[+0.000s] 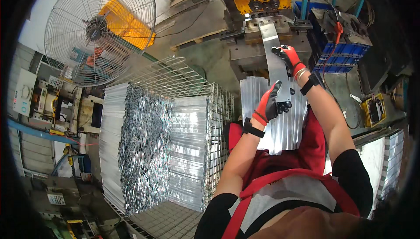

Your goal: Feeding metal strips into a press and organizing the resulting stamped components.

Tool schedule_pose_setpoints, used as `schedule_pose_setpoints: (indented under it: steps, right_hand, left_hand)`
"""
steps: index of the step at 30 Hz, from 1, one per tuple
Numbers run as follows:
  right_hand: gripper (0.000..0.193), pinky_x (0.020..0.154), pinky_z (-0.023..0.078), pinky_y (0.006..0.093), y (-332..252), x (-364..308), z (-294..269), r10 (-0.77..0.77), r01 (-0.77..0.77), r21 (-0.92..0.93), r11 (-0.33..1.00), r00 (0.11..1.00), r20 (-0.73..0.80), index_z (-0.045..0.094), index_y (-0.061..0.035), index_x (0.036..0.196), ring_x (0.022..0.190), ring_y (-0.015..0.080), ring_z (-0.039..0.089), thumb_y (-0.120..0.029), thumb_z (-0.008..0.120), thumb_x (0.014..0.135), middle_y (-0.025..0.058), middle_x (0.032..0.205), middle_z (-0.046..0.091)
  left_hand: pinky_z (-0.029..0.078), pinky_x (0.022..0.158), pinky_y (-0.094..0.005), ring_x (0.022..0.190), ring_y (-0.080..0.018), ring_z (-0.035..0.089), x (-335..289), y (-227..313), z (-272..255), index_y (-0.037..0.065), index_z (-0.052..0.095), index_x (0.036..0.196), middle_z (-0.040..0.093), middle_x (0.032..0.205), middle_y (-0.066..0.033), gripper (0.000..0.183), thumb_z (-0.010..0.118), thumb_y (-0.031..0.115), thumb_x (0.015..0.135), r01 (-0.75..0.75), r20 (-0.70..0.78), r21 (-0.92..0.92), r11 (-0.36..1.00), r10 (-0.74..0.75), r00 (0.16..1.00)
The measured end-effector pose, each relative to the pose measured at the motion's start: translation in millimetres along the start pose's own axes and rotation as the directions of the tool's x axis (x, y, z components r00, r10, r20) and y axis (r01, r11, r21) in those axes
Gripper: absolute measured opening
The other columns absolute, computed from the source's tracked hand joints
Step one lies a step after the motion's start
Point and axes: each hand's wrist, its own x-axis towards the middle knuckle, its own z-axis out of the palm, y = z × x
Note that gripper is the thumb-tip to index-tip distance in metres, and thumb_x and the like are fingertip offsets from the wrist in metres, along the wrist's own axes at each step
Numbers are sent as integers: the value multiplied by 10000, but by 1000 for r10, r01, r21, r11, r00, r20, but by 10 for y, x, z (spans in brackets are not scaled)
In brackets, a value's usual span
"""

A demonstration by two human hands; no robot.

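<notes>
Both my hands, in red and black work gloves, hold one long flat metal strip. My left hand is closed round its near end. Farther up, my right hand grips the strip's right edge. The far end of the strip rests at the die of a press with a yellow front. Under my hands, a stack of similar metal strips lies over my lap, against my red apron. How far the strip reaches into the die I cannot tell.
A wire cage at my left holds many stacked metal strips. Behind it stands a large fan. Blue crates stand right of the press, with an orange-handled cable over them. A yellow box sits farther right.
</notes>
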Motion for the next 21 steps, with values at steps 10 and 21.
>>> schedule_pose_setpoints:
  steps: [10,21]
  right_hand:
    - [235,724,473,264,187,188,-149,-60,45,216,975,996,67,685,-40,930,781,118,603,-241,672,810,27,883,672]
    - [233,702,433,234,52,122,-88,-1,-5,137,990,999,44,701,-56,897,777,82,567,-264,672,798,-9,832,652]
  left_hand:
    - [498,425,-280,547,-203,622,168,-9,16,57,551,1028,652,874,-105,408,454,444,944,-41,-128,1,999,41,991]
    - [470,414,-266,561,-199,626,142,12,29,58,563,994,653,854,-103,422,466,463,935,-20,-175,44,999,27,984]
